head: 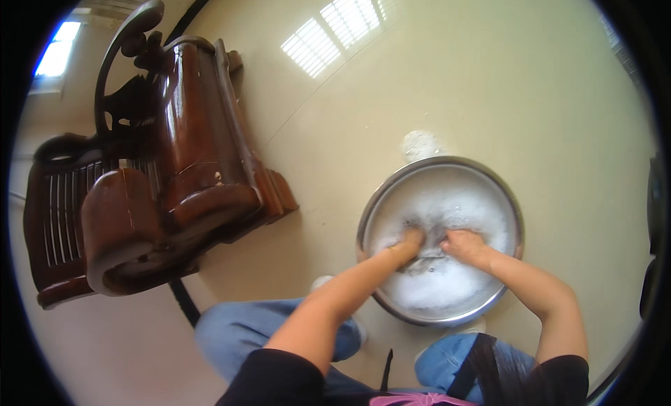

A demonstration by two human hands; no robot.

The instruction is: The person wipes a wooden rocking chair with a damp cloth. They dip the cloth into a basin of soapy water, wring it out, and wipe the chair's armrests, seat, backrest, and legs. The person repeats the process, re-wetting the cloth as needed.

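A round stainless steel basin (517, 217) stands on the floor in front of me, holding water topped with white soap suds (445, 290). Both my hands are in it, near the middle. My left hand (410, 244) dips into the suds with its fingers hidden. To its right, my right hand (464, 244) is partly above the foam, its fingers curled and their tips out of sight. Something greyish and dark shows between and below the hands in the suds; whether it is cloth or only water I cannot tell, nor whether either hand grips anything.
A patch of white foam (420, 145) lies on the shiny tiled floor (335, 112) just beyond the basin. Carved dark-brown wooden furniture (194, 128) stands to the left. My bent knees in blue jeans (451, 361) flank the near side of the basin.
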